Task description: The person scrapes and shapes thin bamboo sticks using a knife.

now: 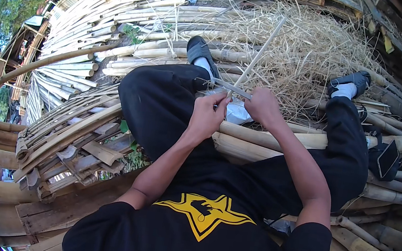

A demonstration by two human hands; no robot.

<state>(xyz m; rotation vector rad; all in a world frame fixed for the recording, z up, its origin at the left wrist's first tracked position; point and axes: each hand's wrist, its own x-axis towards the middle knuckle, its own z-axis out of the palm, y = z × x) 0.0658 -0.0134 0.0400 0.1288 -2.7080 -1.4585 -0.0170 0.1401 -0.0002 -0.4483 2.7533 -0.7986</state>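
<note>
My left hand (206,116) is closed around the near end of a long, thin bamboo strip (258,55), which slants away up and to the right. In my right hand (265,107) is the handle of a knife, mostly hidden by the fingers. The knife blade (233,88) points left and lies across the strip, just beyond my left fingers. Below the blade, a whitish sheet or bag (238,112) shows between my legs; its kind is unclear.
A heap of pale bamboo shavings (306,53) spreads beyond my hands. Bamboo poles (93,18) lie in rows at the far left. Thick bamboo (301,139) runs beneath my legs. Split bamboo pieces (70,138) are stacked left, and a dark phone-like device (387,159) sits at right.
</note>
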